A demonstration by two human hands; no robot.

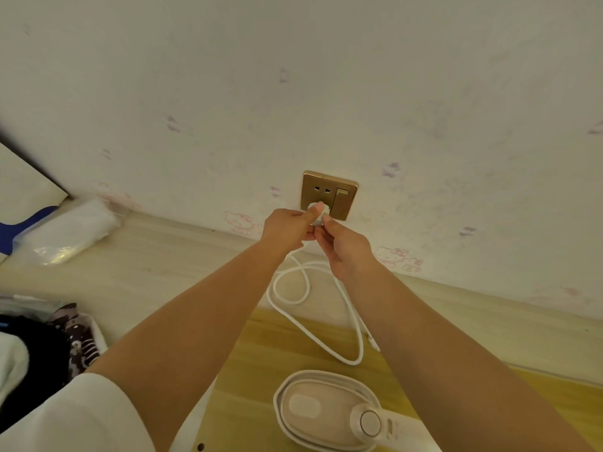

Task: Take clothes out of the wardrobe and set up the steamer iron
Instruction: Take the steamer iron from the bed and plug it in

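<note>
At the far left, a pile of clothes (36, 347) sits low in a white basket (94, 331), dark and light pieces mixed. Above it, a clear plastic bag (70, 233) with something white inside lies on the pale ledge (169, 256) by the wall. A blue thing (31, 223) pokes out beside the bag.

Both arms reach forward to the wall. The left hand (287, 228) has its fingers curled round the white plug (317, 214) and pinches it with the thumb on top. The right hand (342, 246) is just beside it, and its fingers pinch the same plug from the other side. The plug is right at the gold wall socket (329, 194), over the lower holes. I cannot tell if it is all the way in.

The white cord (293, 282) hangs from the plug and loops on the wooden surface (261, 370). The steamer iron (329, 409) lies on that surface near the bottom, under the right arm, white with a round knob.

The wall (456, 125) has faint pink cat pictures on it.
</note>
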